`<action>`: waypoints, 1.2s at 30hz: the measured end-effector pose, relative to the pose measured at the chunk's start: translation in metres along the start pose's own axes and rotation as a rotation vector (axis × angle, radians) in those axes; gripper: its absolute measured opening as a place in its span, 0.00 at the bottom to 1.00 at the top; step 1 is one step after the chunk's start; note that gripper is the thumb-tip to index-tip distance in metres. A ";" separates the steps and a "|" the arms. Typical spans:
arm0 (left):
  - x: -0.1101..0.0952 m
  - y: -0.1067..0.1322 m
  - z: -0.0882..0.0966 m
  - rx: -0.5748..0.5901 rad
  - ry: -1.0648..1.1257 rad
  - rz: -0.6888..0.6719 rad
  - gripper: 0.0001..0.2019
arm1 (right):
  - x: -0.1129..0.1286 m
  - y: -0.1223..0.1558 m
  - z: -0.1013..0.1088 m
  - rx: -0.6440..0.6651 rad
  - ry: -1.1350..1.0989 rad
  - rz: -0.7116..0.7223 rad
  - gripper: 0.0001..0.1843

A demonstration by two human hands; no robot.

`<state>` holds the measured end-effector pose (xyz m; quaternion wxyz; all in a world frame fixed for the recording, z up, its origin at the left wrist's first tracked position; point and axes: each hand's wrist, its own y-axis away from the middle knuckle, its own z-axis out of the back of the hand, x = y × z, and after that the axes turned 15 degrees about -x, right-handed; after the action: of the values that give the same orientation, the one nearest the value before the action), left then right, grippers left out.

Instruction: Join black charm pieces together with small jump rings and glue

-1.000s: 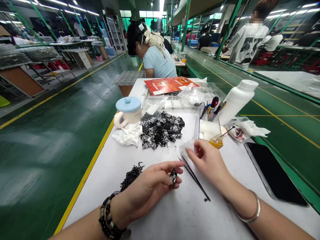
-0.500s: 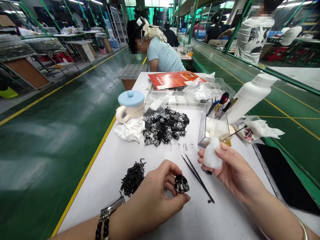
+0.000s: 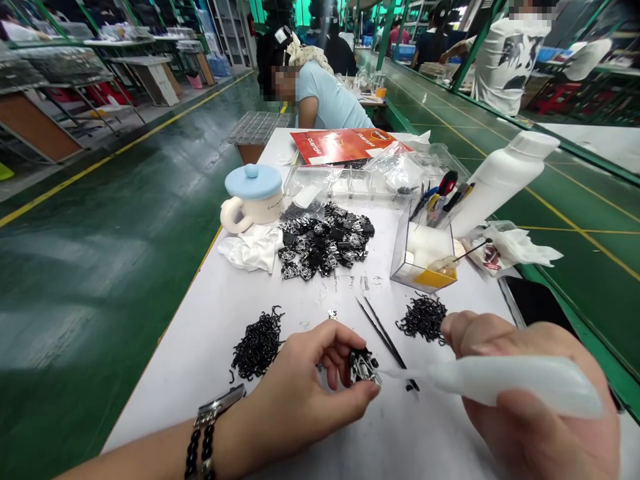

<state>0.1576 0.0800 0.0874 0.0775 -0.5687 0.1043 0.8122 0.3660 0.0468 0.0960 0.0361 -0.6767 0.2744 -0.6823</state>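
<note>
1. The left hand pinches a small black-and-silver part between thumb and fingertips, just above the near part of the table.
2. The right hand is wrapped around a pale squeeze bottle, its thin tip pointing at the part; whether the tip touches it cannot be told.
3. Judging by this, work on the held part is under way, not finished. No liquid can be made out on it.
4. A large pile of similar parts lies farther up the table. The view does not show which of these have been worked on.
5. Small black hooks lie loose in two heaps: a left heap beyond the left wrist and a right heap near the right fingers. Between them rest black tweezers, held by neither hand.
6. The white tabletop also carries a lidded mug, a crumpled tissue touching its base, a clear box of white rolls and tools, a leaning white bottle, a phone and, at the far end, a red sheet.
7. Beyond is a workshop with a glossy green floor and yellow lines. A person in light blue bends forward just past the table; another in white stands at the right.
</note>
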 end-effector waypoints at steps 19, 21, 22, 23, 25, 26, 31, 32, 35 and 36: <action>0.000 0.000 -0.001 0.013 -0.074 0.022 0.15 | 0.001 -0.002 -0.003 0.129 0.107 0.056 0.05; -0.001 0.001 -0.001 0.018 -0.078 0.030 0.15 | 0.002 -0.003 -0.003 0.140 0.107 0.067 0.05; -0.001 0.001 0.000 0.020 -0.082 0.034 0.15 | 0.003 -0.003 -0.004 0.143 0.110 0.080 0.05; -0.001 0.001 0.000 0.023 -0.086 0.036 0.15 | 0.003 -0.004 -0.005 0.146 0.117 0.097 0.04; -0.001 0.001 0.000 0.024 -0.091 0.043 0.15 | 0.005 -0.005 -0.006 0.149 0.138 0.128 0.04; -0.001 0.001 0.000 0.023 -0.092 0.045 0.15 | 0.005 -0.006 -0.007 0.151 0.147 0.137 0.04; -0.001 0.001 0.000 0.024 -0.088 0.046 0.15 | 0.006 -0.006 -0.009 0.138 0.156 0.152 0.04; 0.000 0.001 0.000 0.022 -0.088 0.046 0.15 | 0.006 -0.006 -0.009 0.138 0.150 0.148 0.04; 0.000 0.000 -0.001 0.028 -0.083 0.043 0.15 | 0.005 -0.004 -0.008 0.131 0.148 0.137 0.05; 0.000 0.000 -0.001 0.028 -0.081 0.042 0.15 | 0.004 -0.004 -0.007 0.117 0.156 0.137 0.05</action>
<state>0.1588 0.0795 0.0871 0.0724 -0.5317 0.1243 0.8346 0.3601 0.0502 0.1020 0.1005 -0.5982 0.2818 -0.7434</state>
